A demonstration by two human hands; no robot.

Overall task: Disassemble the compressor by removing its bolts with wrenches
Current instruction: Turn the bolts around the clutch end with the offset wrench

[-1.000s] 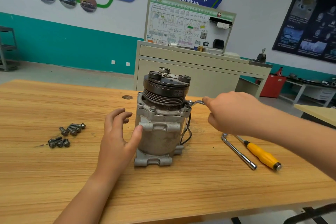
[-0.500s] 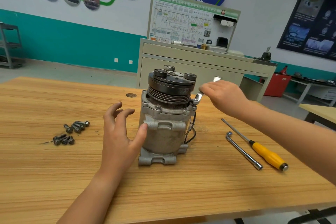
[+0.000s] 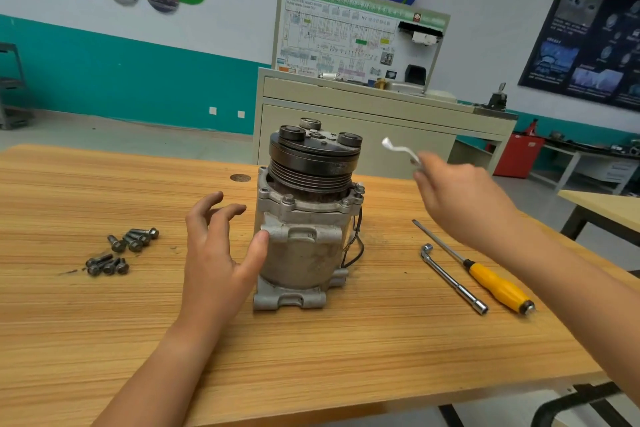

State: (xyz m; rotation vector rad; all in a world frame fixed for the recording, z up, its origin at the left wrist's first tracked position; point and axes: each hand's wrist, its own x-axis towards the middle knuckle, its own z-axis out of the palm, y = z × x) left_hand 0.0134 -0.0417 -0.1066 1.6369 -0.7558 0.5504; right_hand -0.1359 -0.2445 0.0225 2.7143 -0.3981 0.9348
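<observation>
**Compressor** (image 3: 304, 236): one unit with a grey cast housing and a dark grooved pulley on top. It stood upright near the middle of the wooden surface (image 3: 311, 357). A black wire hung down its 3 o'clock side.

**Flange bolts** (image 3: 288, 199): several sat in the collar just beneath the pulley.

**Left hand** (image 3: 218, 253): it lay at 9 o'clock of the compressor with the thumb tip touching the housing. The fingers were spread, loosely bent and clear of the metal, holding nothing.

**Right hand** (image 3: 460, 198): it was raised at 2 o'clock, off the surface, with the fingers pinched on the wrench (image 3: 401, 151).

**Wrench**: bright metal, blurred. Its free end pointed toward 10 o'clock, apart from the pulley. The head type could not be told.

**Loose bolts** (image 3: 117, 251): two small clusters lay on the surface at 9 o'clock, beyond the left hand and well apart from the housing.

**Socket wrench** (image 3: 453, 279): L-shaped, it lay at 4 o'clock.

**Screwdriver** (image 3: 485, 274): yellow-handled, it lay just beside the socket wrench on the outer side and roughly parallel to it. Its tip pointed toward 11 o'clock.

**Cabinet** (image 3: 363, 121): beige, it stood at 12 o'clock behind the surface and carried a wiring-diagram board.
</observation>
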